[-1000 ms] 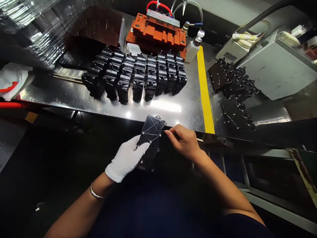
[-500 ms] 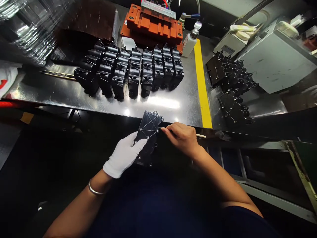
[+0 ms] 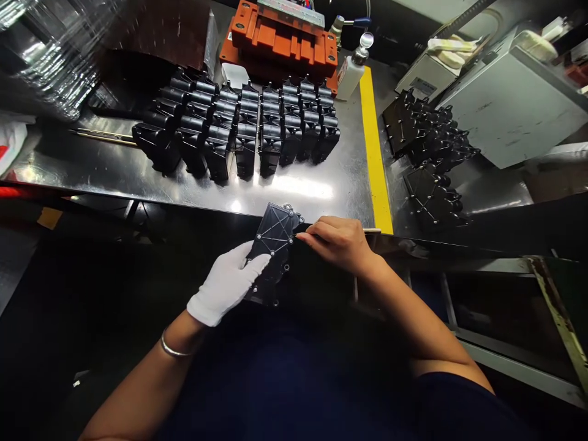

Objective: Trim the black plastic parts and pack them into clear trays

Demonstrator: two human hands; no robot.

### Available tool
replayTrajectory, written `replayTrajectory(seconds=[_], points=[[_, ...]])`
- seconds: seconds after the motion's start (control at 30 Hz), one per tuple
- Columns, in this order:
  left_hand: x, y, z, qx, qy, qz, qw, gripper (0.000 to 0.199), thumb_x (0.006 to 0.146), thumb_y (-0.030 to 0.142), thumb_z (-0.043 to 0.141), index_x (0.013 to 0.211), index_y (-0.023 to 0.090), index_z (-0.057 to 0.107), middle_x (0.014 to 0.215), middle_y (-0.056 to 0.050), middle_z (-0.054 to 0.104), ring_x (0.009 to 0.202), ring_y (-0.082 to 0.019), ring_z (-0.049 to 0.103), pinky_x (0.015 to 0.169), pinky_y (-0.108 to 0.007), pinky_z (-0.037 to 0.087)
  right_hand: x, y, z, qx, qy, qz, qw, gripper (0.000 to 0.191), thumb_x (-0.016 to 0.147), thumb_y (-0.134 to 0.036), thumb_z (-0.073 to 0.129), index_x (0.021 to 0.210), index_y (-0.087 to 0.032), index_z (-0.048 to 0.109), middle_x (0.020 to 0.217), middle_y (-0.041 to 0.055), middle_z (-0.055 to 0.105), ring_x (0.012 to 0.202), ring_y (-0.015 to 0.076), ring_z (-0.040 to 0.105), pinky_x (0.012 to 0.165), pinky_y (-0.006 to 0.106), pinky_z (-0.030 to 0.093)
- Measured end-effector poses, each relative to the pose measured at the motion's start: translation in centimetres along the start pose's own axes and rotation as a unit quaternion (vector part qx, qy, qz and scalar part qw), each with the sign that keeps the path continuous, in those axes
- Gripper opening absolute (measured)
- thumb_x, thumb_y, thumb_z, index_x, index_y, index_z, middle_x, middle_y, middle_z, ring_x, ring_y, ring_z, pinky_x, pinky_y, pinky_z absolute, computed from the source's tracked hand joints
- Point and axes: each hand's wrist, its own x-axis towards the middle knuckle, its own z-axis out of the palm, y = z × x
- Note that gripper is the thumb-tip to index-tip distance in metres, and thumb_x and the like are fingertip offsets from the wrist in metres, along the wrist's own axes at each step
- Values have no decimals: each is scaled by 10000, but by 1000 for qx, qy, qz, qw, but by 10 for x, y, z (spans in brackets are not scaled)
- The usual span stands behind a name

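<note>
My left hand (image 3: 228, 280), in a white glove, grips a black plastic housing (image 3: 275, 228) by its left edge, thumb on its flat face. The housing is tilted, with crossed ribs and several small round bosses facing me. Bare and closed, my right hand (image 3: 340, 242) pinches a thin stick (image 3: 373, 231) whose pale end juts out to the right. At the housing's right edge, the stick's fine tip is close to a boss; contact is too small to tell. Both hands are in front of the bench edge.
Rows of black housings (image 3: 248, 125) stand on the metal bench (image 3: 193, 190). Behind them are an orange fixture (image 3: 280, 46) and a white bottle (image 3: 350, 76). A yellow strip (image 3: 374, 147) separates them from more black housings (image 3: 425, 153) and a grey box (image 3: 500, 104).
The stick in my right hand has swung, its pale end now higher and nearer level. My left hand still holds the housing in nearly the same place. The view has shifted slightly.
</note>
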Motion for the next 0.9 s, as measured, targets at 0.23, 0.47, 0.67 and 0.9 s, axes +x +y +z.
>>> replayTrajectory(seconds=[0.23,0.47,0.67,0.9], points=[[1,-3,0,-1,6,2,1000,337,815,431,613,1064,219,695,954,-32,741,870,-218,665,737,-263,508,-5,-8,5,9,54,22,998,382,941,-376,517,644,-168,638,569,13,619,511,93,532,489,240,299],[1,-2,1,-6,0,0,1000,335,816,438,616,1058,217,686,927,-28,739,844,-215,669,715,-277,521,-16,-17,14,85,95,86,988,297,918,-341,564,690,-168,645,608,18,657,526,97,578,514,221,373],[1,-2,1,3,4,0,1000,294,823,428,615,1025,229,691,913,-26,744,839,-215,679,726,-284,528,-19,-18,15,112,119,109,981,268,898,-323,593,687,-168,650,602,18,658,515,100,582,502,215,396],[2,-3,1,6,14,6,1000,308,816,429,625,1037,229,701,913,-24,748,838,-211,683,698,-264,533,-25,-24,16,153,109,137,973,260,887,-313,604,680,-164,649,600,14,644,513,96,566,494,214,393]])
